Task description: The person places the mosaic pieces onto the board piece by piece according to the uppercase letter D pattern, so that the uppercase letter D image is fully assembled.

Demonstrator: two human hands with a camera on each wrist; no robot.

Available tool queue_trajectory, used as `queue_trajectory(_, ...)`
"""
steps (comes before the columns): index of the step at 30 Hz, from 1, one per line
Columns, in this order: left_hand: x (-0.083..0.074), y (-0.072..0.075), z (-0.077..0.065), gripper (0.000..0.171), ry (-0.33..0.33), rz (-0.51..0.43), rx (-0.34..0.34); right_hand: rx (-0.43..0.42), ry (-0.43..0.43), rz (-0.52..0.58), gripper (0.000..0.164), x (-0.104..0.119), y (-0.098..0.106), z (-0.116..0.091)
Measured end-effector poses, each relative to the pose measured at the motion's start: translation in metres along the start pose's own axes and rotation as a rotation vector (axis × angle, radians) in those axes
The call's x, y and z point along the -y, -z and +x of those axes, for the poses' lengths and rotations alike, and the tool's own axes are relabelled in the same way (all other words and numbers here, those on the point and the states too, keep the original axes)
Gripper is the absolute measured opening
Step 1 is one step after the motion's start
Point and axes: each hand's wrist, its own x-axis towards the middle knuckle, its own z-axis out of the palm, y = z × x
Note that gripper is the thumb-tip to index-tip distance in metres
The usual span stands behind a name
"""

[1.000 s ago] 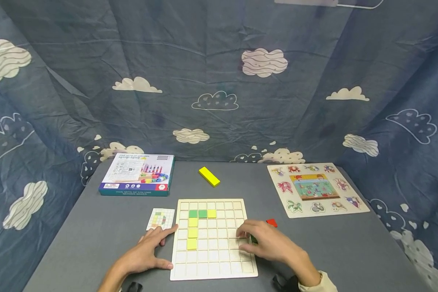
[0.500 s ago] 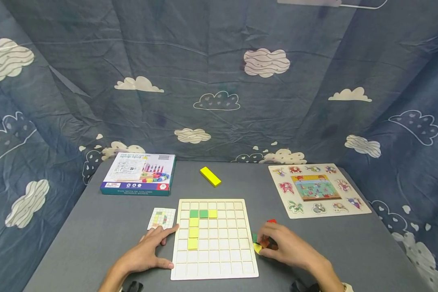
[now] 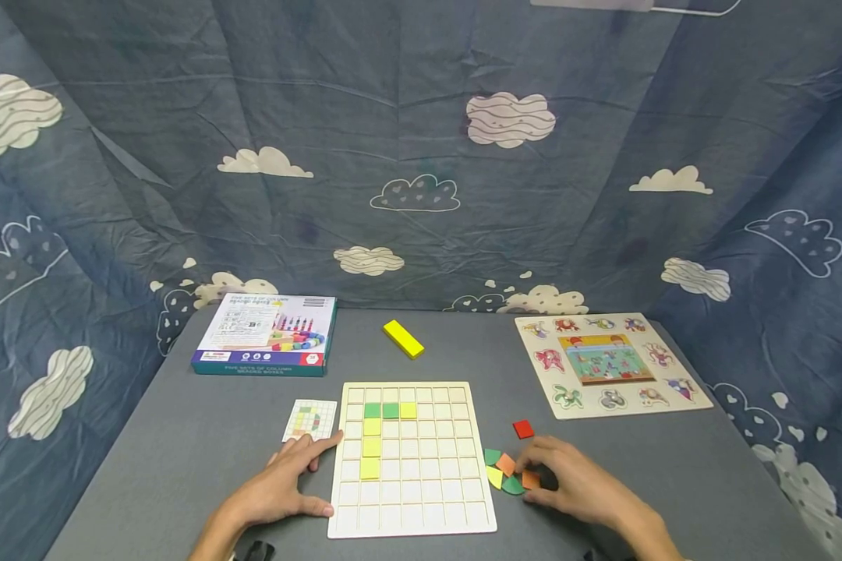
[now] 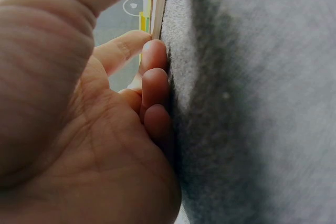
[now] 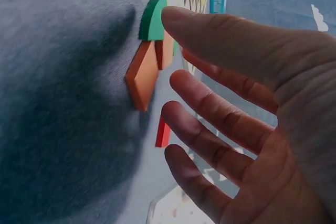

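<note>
My left hand (image 3: 288, 483) rests on the grey table, with its index finger and thumb touching the left edge of the pale gridded board (image 3: 428, 492). Yellow tiles (image 3: 370, 447) and green tiles (image 3: 390, 411) lie in the board's upper left cells. Right of the board, my right hand (image 3: 571, 475) hovers with spread, slightly bent fingers over loose flat pieces. Among these are an orange piece (image 5: 140, 80), a green rounded piece (image 5: 153, 19), a yellow rounded piece (image 3: 494, 478) and a green piece (image 3: 492, 456). The right hand holds nothing that shows.
A small pattern card (image 3: 305, 419) lies beyond the left hand. Farther back are a boxed toy set (image 3: 252, 327), a yellow block (image 3: 403, 340) and an animal puzzle board (image 3: 547, 389). One red tile (image 3: 523, 429) sits apart from the other loose pieces.
My right hand has moved right, from the board's right edge to the loose pieces, several of which now show uncovered. The left hand stays at the board's edge.
</note>
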Motion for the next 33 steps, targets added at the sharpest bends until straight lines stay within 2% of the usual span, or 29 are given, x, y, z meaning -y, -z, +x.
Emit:
queue_trajectory(5, -0.001, 0.0, -0.001, 0.1, 0.006, 0.001, 0.003, 0.035, -0.045, 0.008, 0.025, -0.005, 0.0, -0.004)
queue_trajectory(15, 0.0, 0.0, 0.0, 0.1, -0.007, 0.016, -0.008, 0.063, -0.074, 0.047, 0.024, -0.01, -0.004, -0.006)
queue_trajectory(33, 0.0, 0.002, 0.001, 0.099, 0.001, -0.025, 0.016, 0.046, -0.093, 0.0, 0.023, -0.009, -0.007, -0.003)
